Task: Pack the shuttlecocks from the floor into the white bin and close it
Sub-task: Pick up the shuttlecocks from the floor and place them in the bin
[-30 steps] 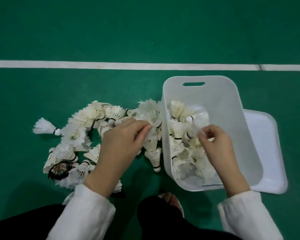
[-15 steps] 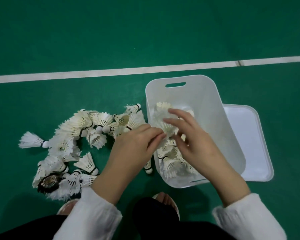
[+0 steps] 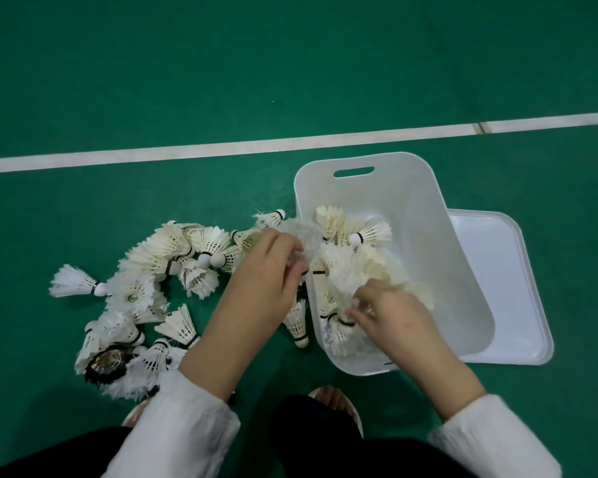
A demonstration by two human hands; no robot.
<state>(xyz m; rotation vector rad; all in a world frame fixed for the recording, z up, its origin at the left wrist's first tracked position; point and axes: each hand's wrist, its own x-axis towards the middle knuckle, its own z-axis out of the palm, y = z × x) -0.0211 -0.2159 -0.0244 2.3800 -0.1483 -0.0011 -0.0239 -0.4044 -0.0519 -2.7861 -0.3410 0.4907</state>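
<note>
The white bin [image 3: 415, 201] stands open on the green floor and holds several white feather shuttlecocks [image 3: 363, 236]. More of them lie in a pile [image 3: 159, 267] on the floor to its left. My left hand [image 3: 266, 274] is at the bin's left rim and grips a blurred shuttlecock [image 3: 302, 238]. My right hand [image 3: 387, 312] is inside the bin, near its front, with its fingertips pinching a shuttlecock [image 3: 344, 322] on the heap. One shuttlecock [image 3: 297, 322] lies against the bin's outer left wall.
The bin's white lid [image 3: 504, 277] lies flat on the floor, partly under the bin's right side. A dark shuttlecock [image 3: 106, 365] sits at the pile's near end. My foot [image 3: 332, 401] is just in front of the bin. A white court line [image 3: 187, 151] runs behind.
My right hand has dropped from the bin's left rim down onto the heap near the front. My left hand stays at the rim with a shuttlecock. The view shifted slightly.
</note>
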